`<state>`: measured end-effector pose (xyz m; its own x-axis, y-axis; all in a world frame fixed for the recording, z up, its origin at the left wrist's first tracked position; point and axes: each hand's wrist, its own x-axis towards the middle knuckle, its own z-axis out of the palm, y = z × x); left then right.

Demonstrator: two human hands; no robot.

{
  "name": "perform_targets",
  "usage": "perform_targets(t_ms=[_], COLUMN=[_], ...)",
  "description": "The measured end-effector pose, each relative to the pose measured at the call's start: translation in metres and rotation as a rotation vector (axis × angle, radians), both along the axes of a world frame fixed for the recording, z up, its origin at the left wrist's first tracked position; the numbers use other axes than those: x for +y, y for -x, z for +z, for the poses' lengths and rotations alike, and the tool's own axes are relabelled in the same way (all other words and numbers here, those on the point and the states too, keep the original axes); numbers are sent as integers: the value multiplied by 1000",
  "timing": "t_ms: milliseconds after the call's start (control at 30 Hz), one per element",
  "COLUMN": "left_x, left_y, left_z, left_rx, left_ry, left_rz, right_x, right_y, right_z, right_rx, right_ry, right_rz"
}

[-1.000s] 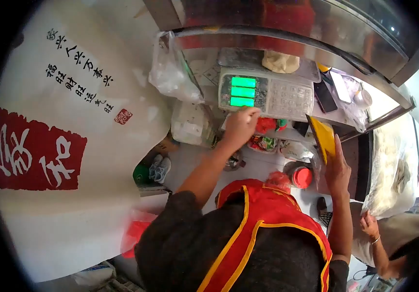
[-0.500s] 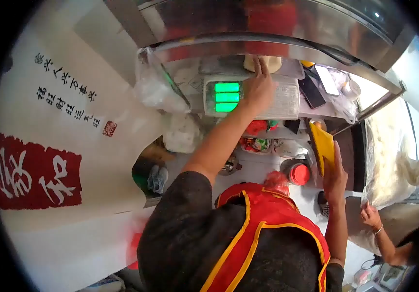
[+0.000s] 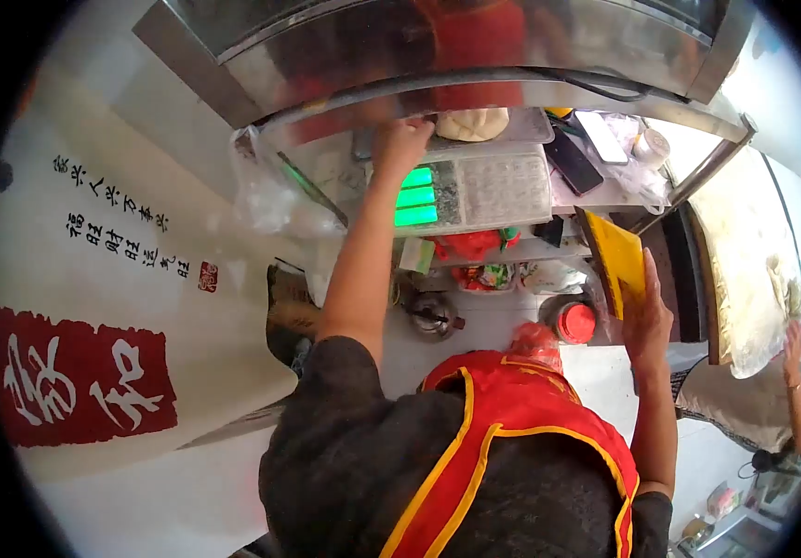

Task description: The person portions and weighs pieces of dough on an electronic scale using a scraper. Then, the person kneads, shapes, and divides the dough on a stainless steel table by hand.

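My left hand [image 3: 402, 147] is at the left part of the scale's pan, its fingers bent and closed beside a pale lump of dough [image 3: 473, 125]. What the fingers hold, if anything, is too small to tell. Below the pan is the scale [image 3: 503, 191] with three lit green displays [image 3: 415, 197], partly covered by my left wrist. Lower right, my right hand [image 3: 647, 321] grips a yellow, dark-edged flat tool [image 3: 622, 265], held raised and tilted in front of the shelf.
Two phones [image 3: 575, 160] [image 3: 602, 138] lie right of the scale. A plastic bag [image 3: 266, 186] hangs at the left. Below are a red-lidded jar [image 3: 575, 323] and a metal kettle [image 3: 432, 314]. At the right, another person's hand [image 3: 793, 353] is by a plastic-covered board [image 3: 745, 270].
My left hand has gone from below the scale up to the dough, then left to the pan beside it. My right hand still holds the yellow tool. The other person's hands have shifted.
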<state>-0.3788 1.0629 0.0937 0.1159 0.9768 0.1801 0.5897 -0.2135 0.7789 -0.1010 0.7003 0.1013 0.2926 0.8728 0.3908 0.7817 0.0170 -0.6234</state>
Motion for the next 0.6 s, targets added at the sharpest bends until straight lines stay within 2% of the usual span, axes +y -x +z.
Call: perform_targets(t_ms=[33, 133, 200, 267, 367, 600], left_x=[4, 2, -17, -23, -33, -76], left_y=[-3, -24, -35, -37, -19, -6], left_z=[-8, 3, 14, 15, 7, -4], left_rx=[-58, 186, 256, 320, 226, 14], left_ry=[-107, -132, -162, -228, -257, -291], left_rz=[-73, -146, -59, 62, -28, 145], right_x=[6, 29, 46, 68, 98, 172], right_y=[3, 15, 29, 42, 63, 111], right_z=[6, 21, 40, 54, 68, 79], right_rx=[-12, -16, 15, -141, -262, -552], right_ry=[-37, -56, -12, -149, -199, -37], right_rz=[30, 90, 139, 204, 260, 324])
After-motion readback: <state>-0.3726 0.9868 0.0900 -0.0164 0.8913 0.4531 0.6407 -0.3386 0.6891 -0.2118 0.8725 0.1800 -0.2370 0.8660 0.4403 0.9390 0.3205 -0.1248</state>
